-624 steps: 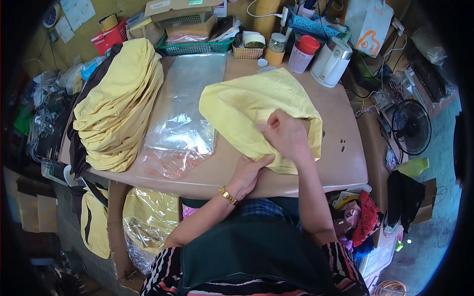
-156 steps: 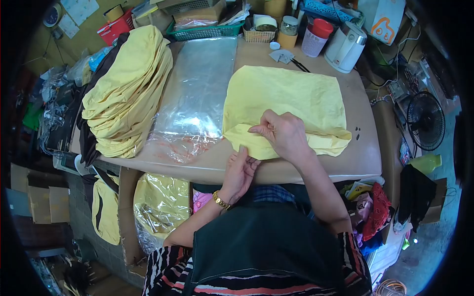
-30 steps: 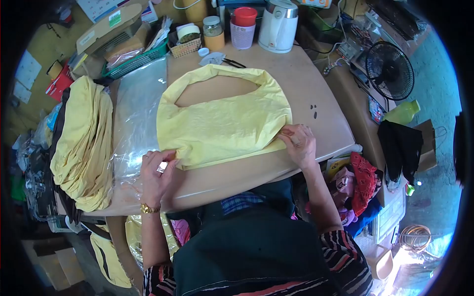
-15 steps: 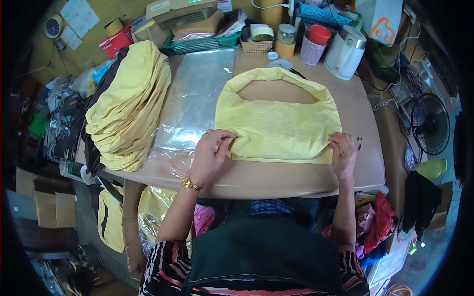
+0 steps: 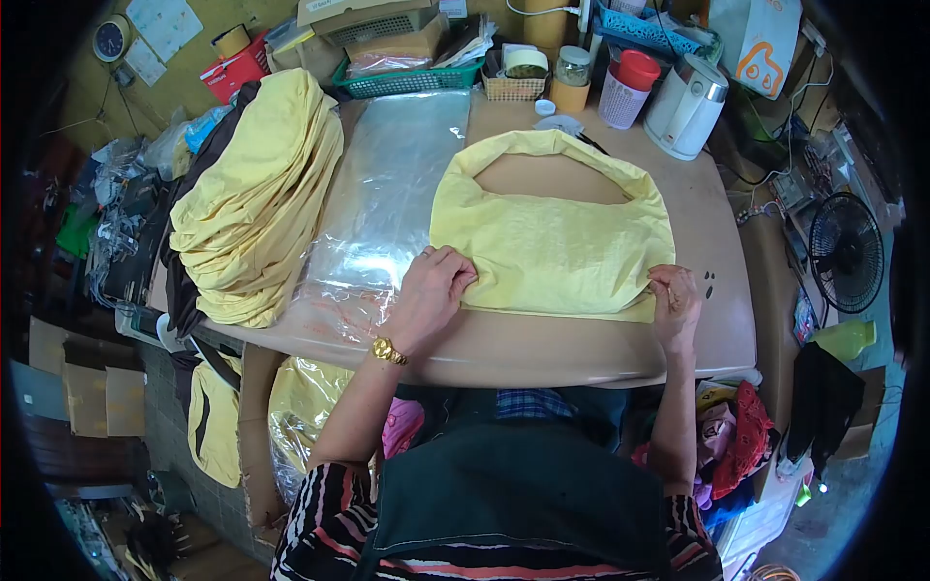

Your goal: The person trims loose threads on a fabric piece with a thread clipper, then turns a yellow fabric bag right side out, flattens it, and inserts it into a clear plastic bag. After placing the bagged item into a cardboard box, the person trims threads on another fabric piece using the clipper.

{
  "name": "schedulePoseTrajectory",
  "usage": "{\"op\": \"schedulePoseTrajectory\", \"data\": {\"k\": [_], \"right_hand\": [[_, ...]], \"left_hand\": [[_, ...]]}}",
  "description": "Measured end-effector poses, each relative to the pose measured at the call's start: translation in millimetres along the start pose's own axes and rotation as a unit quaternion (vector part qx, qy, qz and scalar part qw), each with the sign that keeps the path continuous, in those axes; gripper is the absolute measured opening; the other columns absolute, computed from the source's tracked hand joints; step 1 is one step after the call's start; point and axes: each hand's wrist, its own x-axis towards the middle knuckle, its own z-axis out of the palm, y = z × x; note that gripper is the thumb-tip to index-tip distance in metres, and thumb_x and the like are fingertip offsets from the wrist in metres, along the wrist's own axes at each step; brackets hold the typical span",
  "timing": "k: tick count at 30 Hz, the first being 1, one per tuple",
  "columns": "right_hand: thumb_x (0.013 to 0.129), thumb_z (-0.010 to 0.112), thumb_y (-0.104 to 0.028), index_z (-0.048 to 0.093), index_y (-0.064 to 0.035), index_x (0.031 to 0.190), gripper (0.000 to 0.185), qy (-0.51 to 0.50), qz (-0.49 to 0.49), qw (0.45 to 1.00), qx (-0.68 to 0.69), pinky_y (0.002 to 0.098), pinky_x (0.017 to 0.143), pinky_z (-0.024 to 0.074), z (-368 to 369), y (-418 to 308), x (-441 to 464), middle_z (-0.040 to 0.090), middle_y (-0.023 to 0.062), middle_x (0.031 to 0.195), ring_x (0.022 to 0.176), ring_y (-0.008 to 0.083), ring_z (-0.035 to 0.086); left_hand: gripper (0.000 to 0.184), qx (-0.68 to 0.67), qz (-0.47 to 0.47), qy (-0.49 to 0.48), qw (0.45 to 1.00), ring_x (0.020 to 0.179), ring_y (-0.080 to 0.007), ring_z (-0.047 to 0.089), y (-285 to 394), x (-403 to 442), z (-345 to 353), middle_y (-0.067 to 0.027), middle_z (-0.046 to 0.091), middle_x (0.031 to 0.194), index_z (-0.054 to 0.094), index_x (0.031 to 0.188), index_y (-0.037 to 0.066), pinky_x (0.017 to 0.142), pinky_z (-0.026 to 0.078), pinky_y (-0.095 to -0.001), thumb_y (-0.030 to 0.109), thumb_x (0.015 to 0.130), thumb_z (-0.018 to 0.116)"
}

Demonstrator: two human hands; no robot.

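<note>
A pale yellow fabric shoulder bag lies flat on the table, its wide loop handle spread toward the far side. My left hand, with a gold watch at the wrist, pinches the bag's lower left corner between thumb and fingers. At the lower right corner, my right hand pinches the cloth in the same way. Slight creases run across the bag's front near both corners. To the left lies a stack of clear plastic sleeves, and beyond it a thick pile of yellow fabric bags.
Along the back stand a green basket, a glass jar, a red-lidded container and a white electric kettle. A black fan is at the far right. The brown tabletop ends close to my body.
The view has shifted slightly. My left hand has turned a little and moved right at the lower left corner; the bag's bottom edge there looks straighter. My right hand stays at its corner.
</note>
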Motion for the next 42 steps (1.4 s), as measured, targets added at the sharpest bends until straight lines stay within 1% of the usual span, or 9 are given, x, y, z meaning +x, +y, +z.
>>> {"op": "schedulePoseTrajectory", "data": {"k": [17,20,22,23,25,29,39,41,42], "right_hand": [[0.075,0.062,0.008,0.062,-0.0001,0.087,0.015,-0.023,0.011,0.999,0.025,0.0366,0.076,0.0490,6.8,9.7,-5.6,0.067,0.0130,0.090,0.085,0.0310,0.062],[0.080,0.060,0.007,0.061,0.0001,0.090,0.012,0.011,0.017,0.999,0.048,0.0324,0.073,0.0484,1.6,16.3,-4.6,0.066,0.0113,0.087,0.082,0.0232,0.062],[0.083,0.058,0.005,0.061,0.0000,0.090,0.009,0.006,0.102,0.989,0.110,0.0294,0.072,0.0472,-5.0,14.8,-5.6,0.065,0.0089,0.086,0.081,0.0176,0.059],[0.087,0.057,0.004,0.060,0.0000,0.090,0.006,-0.003,0.186,0.967,0.172,0.0263,0.070,0.0460,-9.9,14.6,-9.3,0.063,0.0066,0.084,0.080,0.0119,0.057],[0.089,0.056,0.002,0.060,-0.0003,0.090,0.005,0.012,0.180,0.965,0.192,0.0240,0.070,0.0444,-8.2,13.8,-8.3,0.061,0.0038,0.082,0.078,0.0086,0.054],[0.092,0.056,0.000,0.057,-0.0010,0.093,0.002,0.100,0.171,0.940,0.276,0.0199,0.067,0.0409,1.1,4.2,-1.5,0.055,-0.0021,0.076,0.075,0.0044,0.050],[0.094,0.061,-0.010,0.058,-0.0016,0.083,0.014,0.145,0.264,0.934,0.192,0.0235,0.049,0.0333,7.7,0.9,-19.1,0.046,-0.0031,0.059,0.054,0.0040,0.039],[0.094,0.062,-0.012,0.058,-0.0010,0.081,0.017,0.160,0.285,0.922,0.210,0.0239,0.048,0.0338,8.0,-3.2,-19.4,0.046,-0.0022,0.057,0.053,0.0048,0.039],[0.094,0.062,-0.013,0.058,-0.0007,0.082,0.017,0.160,0.257,0.937,0.176,0.0244,0.047,0.0348,8.5,-7.7,-19.2,0.046,-0.0016,0.056,0.052,0.0053,0.040]], "left_hand": [[0.003,0.075,-0.004,-0.078,0.994,0.073,-0.0312,0.059,-6.2,-6.1,20.9,-0.0107,0.059,0.076,0.065,0.079,0.003,0.066,0.047,-0.0406,0.001,0.077,0.064],[0.005,-0.025,0.005,-0.019,0.999,0.078,-0.0305,0.059,-6.9,-3.9,16.5,-0.0111,0.060,0.087,0.059,0.082,0.004,0.072,0.046,-0.0426,0.003,0.079,0.063],[0.009,-0.080,0.059,0.196,0.976,0.076,-0.0235,0.058,-5.3,-3.8,9.3,-0.0101,0.059,0.087,0.053,0.091,0.002,0.071,0.047,-0.0355,0.002,0.086,0.061],[0.009,-0.084,0.061,0.190,0.976,0.076,-0.0235,0.058,-1.1,-6.7,9.2,-0.0101,0.059,0.087,0.053,0.091,0.002,0.071,0.047,-0.0355,0.002,0.086,0.061],[0.006,-0.206,-0.049,0.225,0.951,0.077,-0.0158,0.054,9.3,-10.0,2.0,-0.0088,0.056,0.088,0.049,0.096,0.001,0.071,0.045,-0.0284,0.004,0.094,0.054],[0.009,-0.212,-0.061,0.280,0.934,0.074,-0.0089,0.047,3.2,-13.6,10.2,-0.0020,0.046,0.083,0.044,0.101,0.001,0.068,0.042,-0.0222,-0.002,0.095,0.049],[0.011,-0.227,-0.136,0.203,0.943,0.054,-0.0085,0.048,-11.4,-29.7,6.7,0.0007,0.051,0.060,0.043,0.106,0.004,0.053,0.036,-0.0227,0.009,0.099,0.050],[0.016,0.103,-0.253,0.032,0.962,0.070,-0.0220,0.060,11.3,-19.5,-16.8,-0.0091,0.062,0.078,0.053,0.106,0.004,0.065,0.045,-0.0319,0.013,0.094,0.058],[0.016,0.103,-0.248,0.030,0.963,0.070,-0.0220,0.060,21.9,-11.5,-19.3,-0.0091,0.062,0.078,0.053,0.106,0.004,0.065,0.045,-0.0319,0.013,0.094,0.058]]}}
